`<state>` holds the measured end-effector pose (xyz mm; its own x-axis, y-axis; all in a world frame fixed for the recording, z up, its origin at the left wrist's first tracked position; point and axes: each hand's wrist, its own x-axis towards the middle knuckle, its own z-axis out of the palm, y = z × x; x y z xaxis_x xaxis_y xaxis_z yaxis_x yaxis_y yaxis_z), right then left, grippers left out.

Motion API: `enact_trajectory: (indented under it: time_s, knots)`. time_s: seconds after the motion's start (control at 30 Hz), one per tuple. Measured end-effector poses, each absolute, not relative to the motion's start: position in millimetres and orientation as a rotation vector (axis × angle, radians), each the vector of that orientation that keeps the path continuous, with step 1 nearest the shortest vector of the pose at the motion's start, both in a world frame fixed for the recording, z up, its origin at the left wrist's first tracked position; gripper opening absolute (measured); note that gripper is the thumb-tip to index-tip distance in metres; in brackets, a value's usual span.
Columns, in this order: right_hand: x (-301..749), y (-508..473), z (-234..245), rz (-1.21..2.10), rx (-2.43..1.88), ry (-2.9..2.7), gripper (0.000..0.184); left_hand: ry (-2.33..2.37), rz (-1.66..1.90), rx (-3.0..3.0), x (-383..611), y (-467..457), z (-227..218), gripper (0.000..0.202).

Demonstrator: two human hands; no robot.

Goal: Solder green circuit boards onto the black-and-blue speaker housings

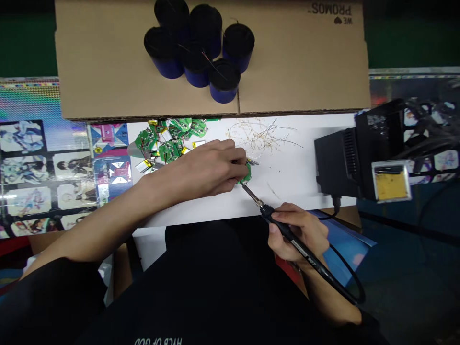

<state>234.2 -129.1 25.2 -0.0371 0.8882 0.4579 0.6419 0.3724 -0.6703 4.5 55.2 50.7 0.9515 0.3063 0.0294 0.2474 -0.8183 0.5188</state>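
A black soldering iron (pixel 291 235) lies slantwise in my right hand (pixel 304 235), fingers closed round its handle. Its metal tip meets the edge of a small green circuit board (pixel 246 173) on the white work surface. Over that board bends my left hand (pixel 224 165), its fingers drawn together at the board and covering most of it. Whether a wire or other small part sits between those fingertips is hidden. To the left of this hand, several green circuit boards (pixel 170 150) are heaped with small silver batteries (pixel 144 166) that carry yellow tape.
Several blue cylinders with black tops (pixel 224 81) stand on a cardboard box (pixel 287 72) at the back. Loose thin wires (pixel 273 136) lie before it. On the right is a black soldering station (pixel 338 163) with a yellow sponge (pixel 391 186) in a holder.
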Motion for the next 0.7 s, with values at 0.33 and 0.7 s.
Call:
enact_trajectory:
  time_s: [0.33, 0.7]
  knots:
    - [231.9, -126.7, 29.2, 0.321, -1.301, -1.731, 0.027, 0.392, 0.146, 2.576, 5.8, 55.3, 51.6, 0.013]
    - [256.1, -124.7, 12.7, 0.333, -1.414, -1.163, 0.016, 0.376, 0.145, 2.642, 5.4, 53.6, 56.2, 0.012]
